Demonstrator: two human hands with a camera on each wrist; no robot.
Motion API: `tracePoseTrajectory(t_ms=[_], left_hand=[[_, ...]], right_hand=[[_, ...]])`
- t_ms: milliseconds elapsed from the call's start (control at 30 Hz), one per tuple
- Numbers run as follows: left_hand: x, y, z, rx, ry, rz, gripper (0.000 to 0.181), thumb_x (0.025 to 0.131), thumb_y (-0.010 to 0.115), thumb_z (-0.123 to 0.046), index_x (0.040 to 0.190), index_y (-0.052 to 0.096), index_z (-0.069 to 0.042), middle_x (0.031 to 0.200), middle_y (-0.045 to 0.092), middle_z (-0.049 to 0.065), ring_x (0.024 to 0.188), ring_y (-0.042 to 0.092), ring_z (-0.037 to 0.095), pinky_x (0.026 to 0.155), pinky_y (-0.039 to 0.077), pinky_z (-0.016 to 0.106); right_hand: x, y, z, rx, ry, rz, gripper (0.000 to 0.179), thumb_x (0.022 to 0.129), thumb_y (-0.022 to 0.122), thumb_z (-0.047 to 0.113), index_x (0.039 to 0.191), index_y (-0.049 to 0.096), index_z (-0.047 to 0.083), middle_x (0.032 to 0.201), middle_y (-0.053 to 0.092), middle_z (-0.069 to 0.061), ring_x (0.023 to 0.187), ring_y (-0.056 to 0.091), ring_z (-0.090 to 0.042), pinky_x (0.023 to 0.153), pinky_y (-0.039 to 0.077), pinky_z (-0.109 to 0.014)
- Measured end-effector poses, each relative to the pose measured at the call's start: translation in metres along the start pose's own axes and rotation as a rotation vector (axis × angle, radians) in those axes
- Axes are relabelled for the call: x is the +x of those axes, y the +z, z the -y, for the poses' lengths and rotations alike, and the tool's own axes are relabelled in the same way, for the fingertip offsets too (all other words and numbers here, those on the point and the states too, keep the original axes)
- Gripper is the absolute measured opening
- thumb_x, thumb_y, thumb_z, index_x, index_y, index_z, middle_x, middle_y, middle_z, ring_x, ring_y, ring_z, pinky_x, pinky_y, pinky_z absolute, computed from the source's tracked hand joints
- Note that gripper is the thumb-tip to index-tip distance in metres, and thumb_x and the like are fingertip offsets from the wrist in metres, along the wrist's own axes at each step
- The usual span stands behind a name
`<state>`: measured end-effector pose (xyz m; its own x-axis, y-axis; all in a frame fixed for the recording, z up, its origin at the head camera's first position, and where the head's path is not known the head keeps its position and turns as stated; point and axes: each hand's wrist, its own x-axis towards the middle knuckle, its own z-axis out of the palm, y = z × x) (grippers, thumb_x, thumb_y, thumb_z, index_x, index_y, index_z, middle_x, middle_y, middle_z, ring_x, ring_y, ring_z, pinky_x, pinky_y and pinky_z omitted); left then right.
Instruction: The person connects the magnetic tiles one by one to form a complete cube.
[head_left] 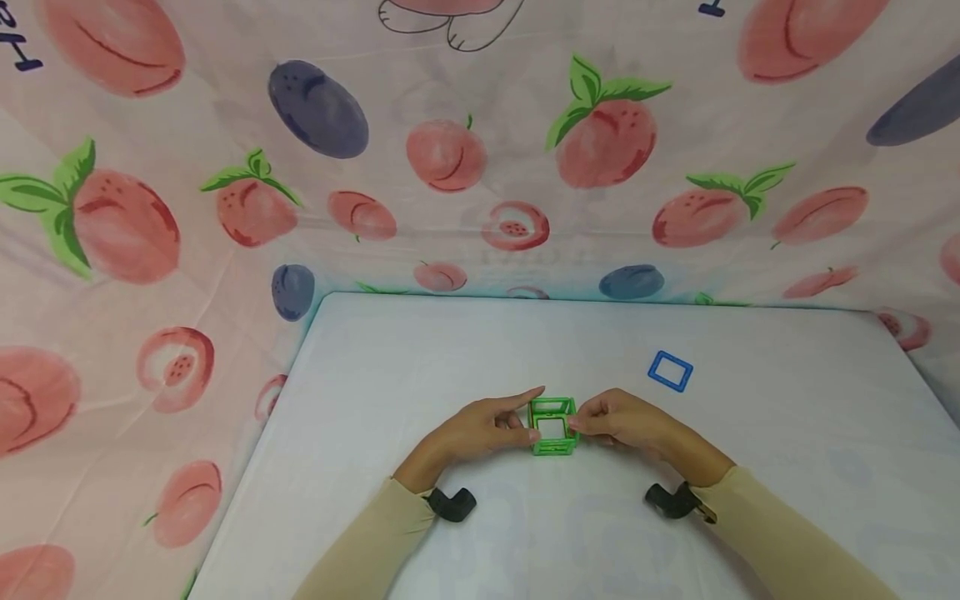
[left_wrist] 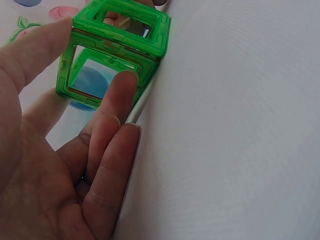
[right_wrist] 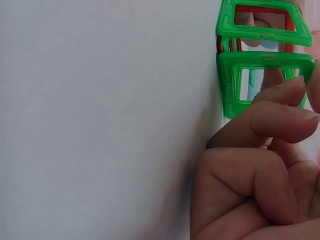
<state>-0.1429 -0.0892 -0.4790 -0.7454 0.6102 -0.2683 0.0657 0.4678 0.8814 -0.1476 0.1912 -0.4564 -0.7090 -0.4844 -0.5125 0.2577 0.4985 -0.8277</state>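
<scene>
A small box built of green magnetic tiles (head_left: 553,415) stands on the white table between the two hands. My left hand (head_left: 483,427) holds its left side, with the thumb at one face and fingertips at others. In the left wrist view, one fingertip lies across an open window of the green box (left_wrist: 116,46). From the right, my right hand (head_left: 624,423) pinches the near right edge. The right wrist view shows a red tile frame (right_wrist: 289,21) through the green ones, and a gap beneath the outermost green tile (right_wrist: 265,35). Fingers partly hide the lower faces.
A blue square tile frame (head_left: 665,383) lies flat on the white table (head_left: 420,350), beyond the right hand. A fruit-print cloth (head_left: 450,75) hangs behind the table and along its left side. Black wrist mounts (head_left: 453,505) sit at both cuffs.
</scene>
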Motion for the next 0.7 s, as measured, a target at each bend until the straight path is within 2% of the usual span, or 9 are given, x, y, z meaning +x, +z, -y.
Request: tracePoseTrajectory(t_ms=[133,233,300,433,600,700], left_hand=[[-0.0003,-0.0001,0.0003,0.0,-0.001,0.002,0.068,0.094,0.072,-0.048,0.155,0.042,-0.041,0.097,0.068,-0.008,0.08,0.059,0.01,0.074,0.047,0.026],[-0.0008,-0.0003,0.0,0.002,-0.006,0.005,0.068,0.094,0.072,-0.049,0.155,0.042,-0.042,0.098,0.067,-0.008,0.081,0.058,0.01,0.075,0.047,0.026],[-0.0013,-0.0004,-0.0002,0.008,-0.008,0.004,0.068,0.093,0.072,-0.049,0.155,0.042,-0.042,0.098,0.067,-0.008,0.081,0.057,0.01,0.075,0.047,0.026],[-0.0018,-0.0006,-0.0004,0.019,-0.012,0.002,0.068,0.093,0.072,-0.05,0.154,0.043,-0.042,0.098,0.067,-0.009,0.082,0.058,0.01,0.076,0.047,0.027],[-0.002,-0.0007,-0.0007,0.011,-0.013,0.003,0.068,0.093,0.072,-0.05,0.154,0.043,-0.041,0.097,0.067,-0.009,0.081,0.058,0.01,0.075,0.047,0.027],[-0.0018,-0.0005,-0.0007,0.012,-0.008,0.004,0.068,0.093,0.072,-0.05,0.155,0.043,-0.04,0.097,0.067,-0.008,0.08,0.057,0.01,0.075,0.047,0.027]], right_hand=[[0.001,0.0013,-0.0034,-0.005,-0.004,-0.035,0.032,0.097,0.071,0.033,0.098,0.071,0.001,0.069,0.051,0.002,0.061,0.042,-0.014,0.053,0.033,-0.025],[0.0005,0.0021,-0.0073,-0.041,-0.044,-0.094,0.035,0.094,0.075,0.032,0.111,0.065,0.003,0.083,0.056,-0.003,0.074,0.049,-0.017,0.062,0.041,-0.027],[-0.0009,0.0023,-0.009,-0.08,-0.079,-0.137,0.044,0.091,0.079,0.031,0.123,0.06,0.007,0.092,0.059,-0.006,0.079,0.052,-0.02,0.067,0.044,-0.029],[-0.0051,0.0023,-0.009,-0.2,-0.151,-0.182,0.07,0.081,0.088,0.034,0.14,0.055,0.015,0.101,0.06,-0.007,0.074,0.056,-0.019,0.066,0.046,-0.029],[-0.008,0.0042,-0.0047,-0.418,-0.282,-0.216,0.078,0.073,0.092,0.042,0.139,0.061,0.015,0.1,0.061,-0.001,0.071,0.054,-0.012,0.062,0.047,-0.025],[-0.0084,0.0065,-0.002,-0.511,-0.313,-0.249,0.076,0.071,0.093,0.043,0.135,0.065,0.014,0.096,0.06,0.003,0.073,0.053,-0.012,0.063,0.046,-0.023]])
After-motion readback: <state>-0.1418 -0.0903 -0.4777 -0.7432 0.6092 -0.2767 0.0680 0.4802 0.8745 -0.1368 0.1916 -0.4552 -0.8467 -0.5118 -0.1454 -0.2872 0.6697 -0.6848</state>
